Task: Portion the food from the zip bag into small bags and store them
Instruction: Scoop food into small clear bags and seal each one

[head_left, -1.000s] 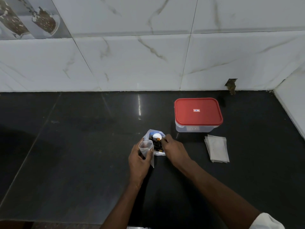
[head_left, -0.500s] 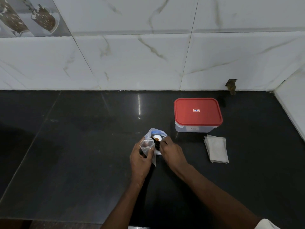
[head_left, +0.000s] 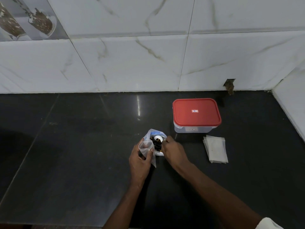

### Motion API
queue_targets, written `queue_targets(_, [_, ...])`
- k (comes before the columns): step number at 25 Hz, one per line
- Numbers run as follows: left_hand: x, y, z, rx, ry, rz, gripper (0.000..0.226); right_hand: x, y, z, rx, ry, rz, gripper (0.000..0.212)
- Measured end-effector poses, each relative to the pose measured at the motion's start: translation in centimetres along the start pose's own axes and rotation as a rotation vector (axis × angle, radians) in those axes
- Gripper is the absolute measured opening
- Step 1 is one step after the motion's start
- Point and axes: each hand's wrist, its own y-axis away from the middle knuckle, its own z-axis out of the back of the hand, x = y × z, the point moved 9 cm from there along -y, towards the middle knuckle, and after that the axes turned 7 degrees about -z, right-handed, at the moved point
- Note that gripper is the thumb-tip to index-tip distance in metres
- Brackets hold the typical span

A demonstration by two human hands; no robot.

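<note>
On the dark counter, my left hand holds a small clear bag upright with its mouth spread open. Just behind it stands the zip bag, open at the top, with dark food pieces showing inside. My right hand has its fingertips at the zip bag's mouth, among the food pieces; whether they pinch a piece is hidden. A stack of flat small bags lies to the right. A clear storage box with a red lid stands behind that stack, closed.
A white marble-tiled wall runs along the back of the black counter, and a side wall closes the right end. A small hole breaks the wall near the back right corner. The counter's front edge is near the bottom.
Both hands and the two bags stay in nearly the same spot. My right fingers have shifted slightly at the zip bag's mouth.
</note>
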Motion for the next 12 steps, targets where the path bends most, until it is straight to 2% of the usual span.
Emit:
queue_targets(3, [-0.1,0.0,0.0,-0.002,-0.001,-0.001,0.044,0.5,-0.1,0.4,-0.041,-0.032,-0.011,0.025])
queue_targets(5, [-0.1,-0.1,-0.1,0.007,0.002,0.002,0.044,-0.5,-0.8,1.5,-0.105,-0.172,-0.065,0.02])
queue_targets(6, [0.0,-0.2,-0.1,0.012,0.002,0.0,0.045,-0.7,-0.9,2.1,-0.118,-0.168,-0.06,0.018])
queue_targets(9, [0.2,-0.2,-0.1,0.018,-0.004,-0.004,0.046,0.4,-0.1,0.2,0.007,0.088,0.058,0.024])
queue_targets(12, [0.5,-0.2,-0.2,0.026,0.001,-0.001,0.045,1.2,0.9,-1.6,0.053,0.056,0.093,0.032])
